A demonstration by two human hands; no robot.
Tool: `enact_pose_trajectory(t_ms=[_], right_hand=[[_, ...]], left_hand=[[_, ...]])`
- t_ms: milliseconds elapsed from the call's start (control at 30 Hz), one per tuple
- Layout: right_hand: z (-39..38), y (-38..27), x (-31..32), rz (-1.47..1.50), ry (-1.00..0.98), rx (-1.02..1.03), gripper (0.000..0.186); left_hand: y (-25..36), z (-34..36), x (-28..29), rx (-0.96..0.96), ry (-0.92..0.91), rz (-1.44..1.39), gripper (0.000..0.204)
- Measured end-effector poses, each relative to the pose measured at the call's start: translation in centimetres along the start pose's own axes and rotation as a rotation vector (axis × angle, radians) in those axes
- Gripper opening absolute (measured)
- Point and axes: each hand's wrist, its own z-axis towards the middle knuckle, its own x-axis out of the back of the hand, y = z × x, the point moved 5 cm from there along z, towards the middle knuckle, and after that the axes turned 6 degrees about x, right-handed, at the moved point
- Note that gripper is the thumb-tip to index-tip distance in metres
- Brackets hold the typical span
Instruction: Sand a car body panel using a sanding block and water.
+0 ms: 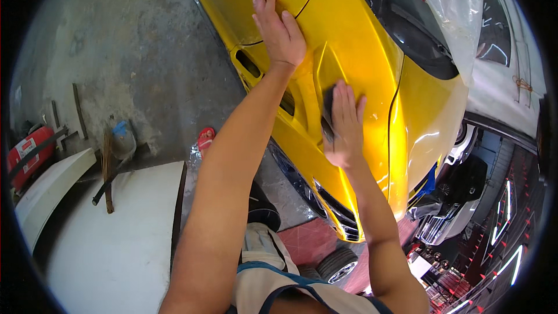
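Observation:
A glossy yellow car (363,70) with creased panels and black vents stretches from the top of the view down to the middle right. My left hand (280,36) lies flat on its bodywork, fingers stretched out, just above a vent opening (248,64). Lower and to the right, my right hand (346,128) presses a dark flat pad (328,110) against the raised, creased panel. The pad's edge shows on the left side of that hand; the palm and fingers cover the rest.
Clear plastic sheeting (450,6) hangs over the car's dark glass. At the lower left are a white panel (125,238), a broom (107,166) and a red container (32,154). A loose wheel (338,266) lies near my body. Another vehicle (453,197) stands at the right.

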Motion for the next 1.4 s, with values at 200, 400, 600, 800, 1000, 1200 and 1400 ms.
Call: enact_pose_trajectory(t_ms=[200,400,600,800,1000,1200,1400], right_hand=[[5.8,-0.4,1.0,-0.105,0.029,0.1,0.095],[-14.4,2.6,0.3,-0.118,-0.172,-0.117,0.094],[-2.8,0.8,0.4,-0.084,-0.094,0.002,0.097],[-3.6,-0.9,-0.3,-0.018,-0.146,0.076,0.102],[-9.7,-1.2,-0.2,-0.026,-0.074,0.069,0.089],[1.3,-2.1,-0.4,-0.036,0.013,0.114,0.085],[-9.0,-2.1,-0.6,-0.034,-0.071,0.011,0.087]], left_hand=[[-0.4,0.2,-0.5,-0.046,0.016,-0.051,0.051],[-0.2,0.5,-0.6,-0.013,-0.012,-0.062,0.052],[-0.1,0.6,-0.2,-0.088,0.02,-0.007,0.05],[-0.5,0.2,0.4,0.017,0.053,0.08,0.049],[0.6,0.4,0.0,0.004,0.032,0.044,0.049],[-0.9,0.1,0.1,-0.035,0.046,0.044,0.05],[0.7,0.4,0.2,-0.008,0.045,0.039,0.05]])
